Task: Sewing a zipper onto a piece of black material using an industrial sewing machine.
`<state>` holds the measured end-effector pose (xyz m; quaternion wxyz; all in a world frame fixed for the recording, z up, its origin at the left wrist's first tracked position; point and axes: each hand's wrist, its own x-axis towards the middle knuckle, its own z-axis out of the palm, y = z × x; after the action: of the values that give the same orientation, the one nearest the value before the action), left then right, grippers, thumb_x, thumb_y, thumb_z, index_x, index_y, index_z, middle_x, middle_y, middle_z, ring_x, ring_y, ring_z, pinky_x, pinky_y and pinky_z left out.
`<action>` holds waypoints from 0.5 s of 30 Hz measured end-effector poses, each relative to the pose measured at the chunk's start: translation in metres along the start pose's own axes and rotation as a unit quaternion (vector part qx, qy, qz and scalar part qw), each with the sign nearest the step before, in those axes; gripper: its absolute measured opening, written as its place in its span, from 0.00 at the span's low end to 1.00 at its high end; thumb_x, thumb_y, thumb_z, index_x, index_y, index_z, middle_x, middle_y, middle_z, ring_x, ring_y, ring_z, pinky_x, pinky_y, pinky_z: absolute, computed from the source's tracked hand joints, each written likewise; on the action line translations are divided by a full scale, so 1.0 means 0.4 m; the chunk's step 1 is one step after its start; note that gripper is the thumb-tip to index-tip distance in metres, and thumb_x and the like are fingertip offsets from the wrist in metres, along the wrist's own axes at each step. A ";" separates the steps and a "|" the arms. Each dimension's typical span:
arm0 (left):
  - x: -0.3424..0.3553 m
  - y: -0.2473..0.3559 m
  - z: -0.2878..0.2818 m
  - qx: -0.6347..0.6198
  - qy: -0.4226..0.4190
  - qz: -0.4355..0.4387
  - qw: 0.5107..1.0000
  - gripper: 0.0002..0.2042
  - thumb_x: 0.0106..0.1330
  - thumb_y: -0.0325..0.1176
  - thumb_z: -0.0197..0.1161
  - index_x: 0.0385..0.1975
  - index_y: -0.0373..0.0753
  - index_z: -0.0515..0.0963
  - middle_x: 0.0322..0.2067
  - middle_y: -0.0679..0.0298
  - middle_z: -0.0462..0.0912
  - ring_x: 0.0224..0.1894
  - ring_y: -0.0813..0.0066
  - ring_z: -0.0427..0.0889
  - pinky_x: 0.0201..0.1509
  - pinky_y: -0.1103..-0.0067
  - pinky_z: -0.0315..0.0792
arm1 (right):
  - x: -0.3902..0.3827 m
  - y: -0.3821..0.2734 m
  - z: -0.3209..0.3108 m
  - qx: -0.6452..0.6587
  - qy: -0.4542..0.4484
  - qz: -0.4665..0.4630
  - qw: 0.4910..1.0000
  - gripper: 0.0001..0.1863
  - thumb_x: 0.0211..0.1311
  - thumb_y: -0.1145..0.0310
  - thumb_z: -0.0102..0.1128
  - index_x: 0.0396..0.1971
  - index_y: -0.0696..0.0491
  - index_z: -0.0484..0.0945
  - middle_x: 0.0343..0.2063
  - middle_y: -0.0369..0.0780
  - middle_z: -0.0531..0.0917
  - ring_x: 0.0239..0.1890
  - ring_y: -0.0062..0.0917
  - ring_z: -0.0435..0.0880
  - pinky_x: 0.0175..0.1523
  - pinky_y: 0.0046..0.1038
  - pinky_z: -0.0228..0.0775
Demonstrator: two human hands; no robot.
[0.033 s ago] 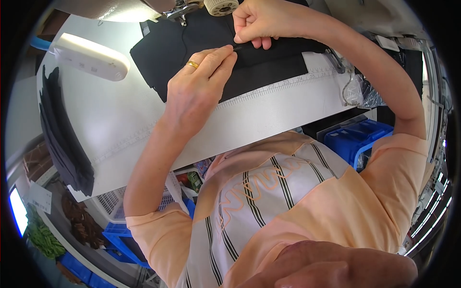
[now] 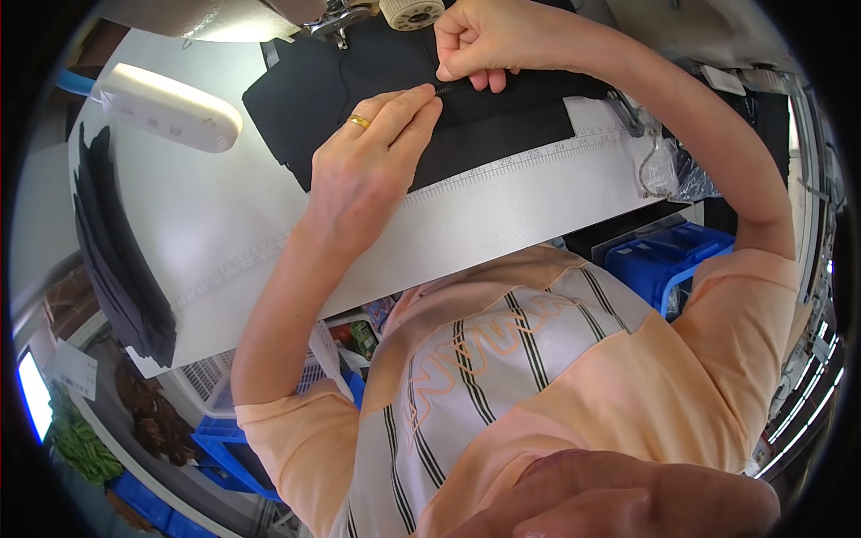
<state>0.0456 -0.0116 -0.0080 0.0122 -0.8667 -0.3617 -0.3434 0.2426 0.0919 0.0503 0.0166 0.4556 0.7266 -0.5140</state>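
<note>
Black fabric (image 2: 296, 117) lies folded beneath the sewing machine's metal presser area (image 2: 341, 27) and cream dial (image 2: 411, 13). My left hand (image 2: 377, 157), a gold ring on it, rests on the fabric with fingers pressed together. At its fingertips shows a short dark ridged strip (image 2: 444, 91), perhaps zipper teeth; I cannot tell. Just above and right of it, my right hand (image 2: 477, 47) is closed in a pinch over the fabric; whatever is between thumb and finger is hidden. A printed measuring scale (image 2: 529, 160) runs along the white table (image 2: 197, 206) below the fabric.
A white lamp (image 2: 170, 108) sits at upper left above stacked dark cloth pieces (image 2: 121, 251). Metal tools (image 2: 632, 117) and plastic wrapping (image 2: 695, 179) lie at the right. Below the table are a blue bin (image 2: 659, 260), a white basket (image 2: 211, 381) and a blue crate (image 2: 229, 448).
</note>
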 end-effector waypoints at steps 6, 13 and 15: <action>0.008 -0.003 0.000 0.005 0.000 0.016 1.000 0.14 0.49 0.23 0.64 0.37 0.35 0.81 0.43 0.66 0.82 0.43 0.73 0.82 0.41 0.80 0.78 | -0.006 -0.011 -0.004 0.006 -0.007 -0.015 1.000 0.09 0.57 0.70 0.64 0.24 0.61 0.80 0.19 0.41 0.83 0.20 0.19 0.82 0.26 0.20 0.74; 0.009 -0.005 -0.001 0.002 -0.007 0.022 1.000 0.14 0.48 0.23 0.64 0.38 0.35 0.81 0.43 0.66 0.81 0.43 0.73 0.82 0.40 0.81 0.77 | -0.014 -0.018 -0.010 0.001 -0.019 -0.030 0.999 0.08 0.56 0.71 0.64 0.23 0.60 0.79 0.18 0.41 0.83 0.20 0.20 0.82 0.26 0.20 0.75; 0.008 -0.005 -0.001 0.007 -0.007 0.023 1.000 0.14 0.48 0.23 0.64 0.38 0.35 0.81 0.43 0.66 0.81 0.43 0.73 0.82 0.40 0.80 0.77 | -0.010 -0.011 -0.006 -0.013 -0.014 -0.028 0.999 0.08 0.56 0.72 0.64 0.23 0.60 0.79 0.18 0.41 0.83 0.20 0.20 0.82 0.26 0.20 0.75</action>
<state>0.0455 -0.0081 -0.0061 0.0240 -0.8773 -0.3440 -0.3338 0.2430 0.0910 0.0568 0.0182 0.4275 0.7452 -0.5114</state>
